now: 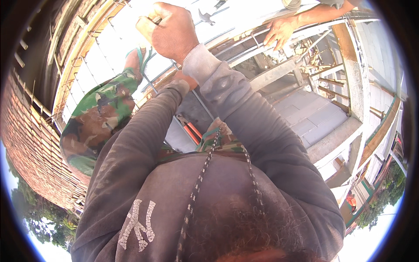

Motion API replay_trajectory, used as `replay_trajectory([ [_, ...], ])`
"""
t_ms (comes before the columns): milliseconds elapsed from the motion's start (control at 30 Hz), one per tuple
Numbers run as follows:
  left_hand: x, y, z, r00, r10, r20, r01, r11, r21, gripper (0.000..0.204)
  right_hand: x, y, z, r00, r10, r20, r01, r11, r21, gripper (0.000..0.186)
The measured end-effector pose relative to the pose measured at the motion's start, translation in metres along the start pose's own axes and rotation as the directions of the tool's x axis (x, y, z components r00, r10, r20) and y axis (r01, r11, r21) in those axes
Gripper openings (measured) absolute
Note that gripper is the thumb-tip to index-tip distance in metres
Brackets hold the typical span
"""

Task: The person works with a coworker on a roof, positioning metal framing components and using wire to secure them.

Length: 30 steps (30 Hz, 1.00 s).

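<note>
My right hand (pixel 168 35) is raised at the top centre, its fingers closed around something small and dark that I cannot make out. Lower, my left hand (pixel 185 81) is curled beside a steel bar (pixel 203 105), partly covered by my right sleeve; what it grips is hidden. Pliers with orange handles (pixel 192 131) sit below my hands, between my forearms. A hammer (pixel 206 16) lies on a bright white surface beyond my right hand. My foot (pixel 135 63) in a green sandal rests among thin bars at the left.
A co-worker's hand (pixel 279 32) reaches in from the upper right near the bars. Concrete beams (pixel 275 74), grey blockwork (pixel 301 113) and timber framing drop away on the right. A tiled roof (pixel 35 153) and wooden formwork (pixel 74 43) border the left, with trees beyond.
</note>
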<state>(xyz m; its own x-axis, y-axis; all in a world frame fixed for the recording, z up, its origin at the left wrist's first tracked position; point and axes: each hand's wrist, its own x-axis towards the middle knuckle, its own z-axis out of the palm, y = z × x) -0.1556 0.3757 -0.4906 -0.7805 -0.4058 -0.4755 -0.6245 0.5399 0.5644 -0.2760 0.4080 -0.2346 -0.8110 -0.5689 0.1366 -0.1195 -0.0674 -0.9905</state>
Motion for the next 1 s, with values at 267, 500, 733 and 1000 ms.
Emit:
replay_trajectory([
  [267,-0.037,0.139,-0.108,0.941,0.189,-0.281,-0.290,0.878,-0.381,0.046,-0.023,-0.028,-0.012,0.998,-0.057,-0.005,0.057,0.998,0.021,0.019],
  [500,-0.022,0.109,-0.078,0.926,0.235,-0.295,-0.353,0.815,-0.459,0.032,-0.057,-0.027,-0.023,0.994,-0.109,-0.027,0.112,0.985,0.134,0.017],
  [733,-0.061,0.137,-0.057,0.849,0.310,-0.428,-0.528,0.532,-0.663,0.036,-0.113,-0.023,-0.083,0.969,-0.202,0.144,0.176,0.968,0.179,0.021],
  [1000,-0.044,0.115,-0.043,0.685,0.631,-0.364,-0.726,0.635,-0.265,0.026,-0.133,-0.040,-0.091,0.982,-0.118,0.145,0.114,0.993,0.038,0.020],
])
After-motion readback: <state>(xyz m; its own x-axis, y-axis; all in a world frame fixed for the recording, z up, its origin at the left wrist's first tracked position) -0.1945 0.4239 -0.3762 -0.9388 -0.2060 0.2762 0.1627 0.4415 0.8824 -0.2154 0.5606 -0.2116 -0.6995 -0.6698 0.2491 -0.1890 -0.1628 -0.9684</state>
